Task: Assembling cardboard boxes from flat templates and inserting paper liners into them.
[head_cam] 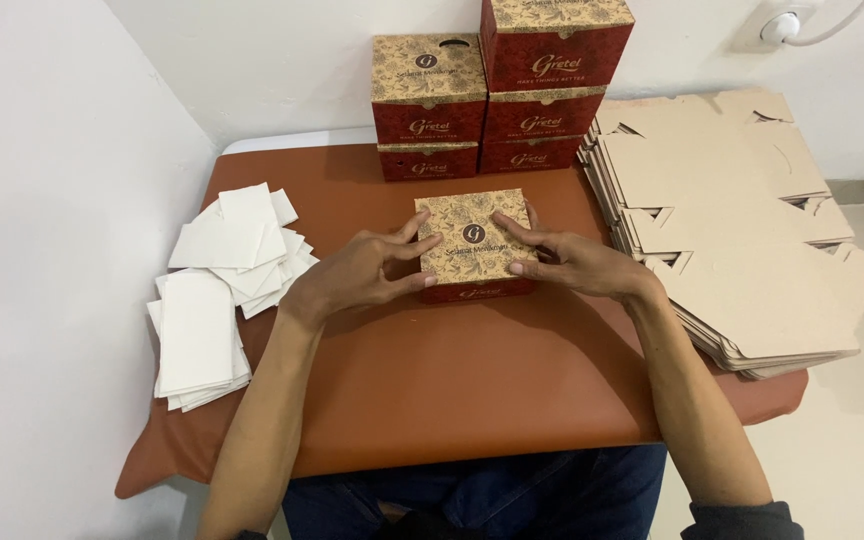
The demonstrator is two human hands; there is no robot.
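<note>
A closed cardboard box (472,240) with a tan patterned lid and dark red sides sits in the middle of the brown table (452,380). My left hand (362,272) touches its left edge with spread fingertips. My right hand (572,260) presses on the lid's right side, fingers apart. Neither hand grips the box; both rest against it.
Several finished red and tan boxes (497,95) are stacked at the table's back edge by the white wall. A thick pile of flat unfolded cardboard blanks (742,220) lies at the right, overhanging the table. Loose white paper sheets (217,290) are heaped at the left.
</note>
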